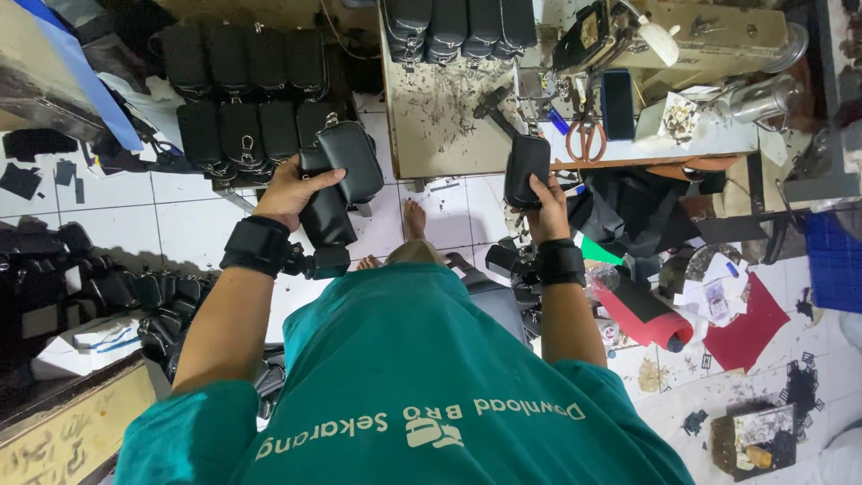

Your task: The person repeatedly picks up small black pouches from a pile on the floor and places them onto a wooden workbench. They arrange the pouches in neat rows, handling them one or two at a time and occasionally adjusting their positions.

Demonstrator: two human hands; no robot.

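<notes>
White floor tiles lie below us as our left hand [285, 190] wraps its fingers around two black pouches [339, 180] while our right hand [548, 208] grips another pouch [525, 167] near the sewing table [440, 126].

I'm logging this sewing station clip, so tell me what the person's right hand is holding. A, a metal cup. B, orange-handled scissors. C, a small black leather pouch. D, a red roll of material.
C: the right hand grips a small black leather pouch at the table edge, while the orange-handled scissors lie untouched on the sewing table.
</notes>
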